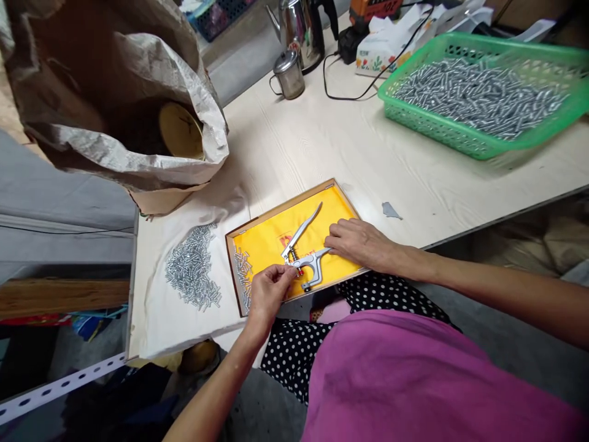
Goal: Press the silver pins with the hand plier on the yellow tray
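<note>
A pair of silver snap-fastener pliers [314, 265] with a spring and a small red part lies over a shallow tray [281, 217] lined with yellow. My right hand [354, 243] is closed round the end of the lower handle; the upper handle is spread away from it. Thumb and fingertips of my left hand [270, 290] are pinched together at the pliers' head, beside the red part. Whatever sits between those fingertips is too small or hidden to make out. Several small metal pins [243, 270] lie along the tray's left end.
A pile of small metal pins [192, 267] lies on white cloth to the left. Behind it stands an open paper sack [175, 172]. A green basket [437, 132] of metal pieces is at back right. A lidded metal cup [289, 77] and kettle [299, 31] stand at the back.
</note>
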A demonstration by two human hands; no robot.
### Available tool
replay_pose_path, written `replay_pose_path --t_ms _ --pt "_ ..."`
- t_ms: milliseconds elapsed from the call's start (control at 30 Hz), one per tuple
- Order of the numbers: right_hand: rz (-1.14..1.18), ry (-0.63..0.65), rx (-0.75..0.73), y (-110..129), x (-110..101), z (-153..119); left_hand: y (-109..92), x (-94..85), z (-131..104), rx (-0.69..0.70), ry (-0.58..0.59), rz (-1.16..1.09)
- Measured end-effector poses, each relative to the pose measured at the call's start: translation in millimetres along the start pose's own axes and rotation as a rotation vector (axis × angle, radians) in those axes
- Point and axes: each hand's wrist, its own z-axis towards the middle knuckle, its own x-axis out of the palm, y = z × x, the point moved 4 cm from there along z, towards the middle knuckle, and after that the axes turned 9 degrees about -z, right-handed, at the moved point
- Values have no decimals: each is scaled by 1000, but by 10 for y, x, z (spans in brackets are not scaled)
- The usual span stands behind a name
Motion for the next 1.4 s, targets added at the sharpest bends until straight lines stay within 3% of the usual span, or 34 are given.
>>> replay_pose_path --t_ms 267,633,967,1133,1300,1400 --pt "28 34 -27 -6 -45 -4 131 28 -19 83 -104 150" --pt "10 7 -6 -1 41 -27 183 72 -60 70 -106 165" --pt "10 10 -7 -5 73 -27 201 53 45 -70 54 91" --pt "45 64 -5 -10 32 -20 195 60 55 -83 62 94" --pt "163 132 -36 -55 -24 201 215 59 61 -101 65 93" --pt "95 88 -60 -127 -20 455 219 53 57 -90 56 94"
